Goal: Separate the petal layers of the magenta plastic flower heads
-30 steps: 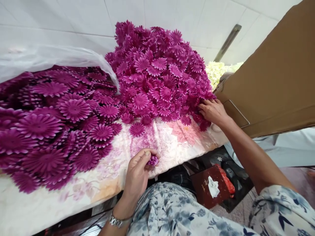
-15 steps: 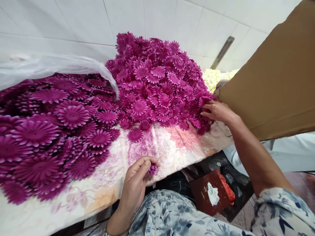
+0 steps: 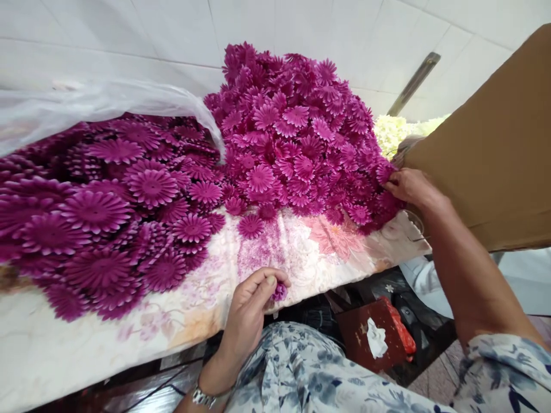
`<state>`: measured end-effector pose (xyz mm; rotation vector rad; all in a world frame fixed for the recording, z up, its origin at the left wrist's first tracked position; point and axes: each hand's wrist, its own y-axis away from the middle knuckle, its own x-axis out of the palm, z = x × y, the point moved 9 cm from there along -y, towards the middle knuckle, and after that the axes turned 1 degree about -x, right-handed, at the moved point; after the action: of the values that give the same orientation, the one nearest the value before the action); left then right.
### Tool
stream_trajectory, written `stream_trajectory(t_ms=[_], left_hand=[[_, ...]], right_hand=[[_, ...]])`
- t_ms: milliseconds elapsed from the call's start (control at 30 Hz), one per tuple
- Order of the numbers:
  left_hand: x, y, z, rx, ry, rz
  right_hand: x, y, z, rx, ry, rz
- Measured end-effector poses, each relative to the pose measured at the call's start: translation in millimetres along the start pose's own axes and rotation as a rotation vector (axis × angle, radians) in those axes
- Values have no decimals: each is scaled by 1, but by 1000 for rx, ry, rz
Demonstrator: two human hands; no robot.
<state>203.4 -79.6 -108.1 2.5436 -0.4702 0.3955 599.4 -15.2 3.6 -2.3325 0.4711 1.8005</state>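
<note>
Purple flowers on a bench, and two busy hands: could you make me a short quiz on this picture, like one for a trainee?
1. What does the left hand hold between thumb and fingers?
A) a pair of scissors
B) a small purple flower
C) a yellow leaf

2. True or false: the right hand is at the left edge of the tall flower heap.

3. What colour is the big panel at the right of the picture?

Key:
1. B
2. False; it is at the heap's right edge.
3. Brown
</note>
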Motion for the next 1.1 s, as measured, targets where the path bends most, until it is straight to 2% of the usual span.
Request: stream_trajectory(t_ms=[100,200,267,333,400,467,567,633,700,800,900,967,1033,1100], left_hand=[[-2,2,-3,52,-32,-3],[-4,4,-6,95,-53,6],[-5,3,-7,109,-43,3],[-6,2,-8,122,-34,-4],[-5,2,-9,136,-31,-4],[-3,2,-11,149,-28,9],[0,3,-13,156,-36,38],[-2,3,-13,145,-56,34],[-8,3,-11,133,-63,12],[-17,3,-8,110,-44,-14],[-19,2,-4,85,-25,-25],[-18,2,-4,82,-8,-23],[-15,2,-4,78,1,-12],[-12,3,-3,68,-3,-3]], right_hand=[[-18,12,1,8,-7,20],[-46,23,-1,171,100,-23],[-65,29,15,232,169,-101],[-84,32,60,110,110,-278],[-101,39,127,-174,-71,-505],[-104,50,202,-532,-205,-618],[-89,57,287,-850,-190,-686],[-76,49,313,-898,-135,-696],[-62,35,315,-845,-46,-655],[-51,30,285,-793,45,-636],[-55,42,233,-752,48,-732],[-57,46,195,-669,57,-755],[-54,42,158,-538,97,-691],[-44,33,125,-376,154,-565]])
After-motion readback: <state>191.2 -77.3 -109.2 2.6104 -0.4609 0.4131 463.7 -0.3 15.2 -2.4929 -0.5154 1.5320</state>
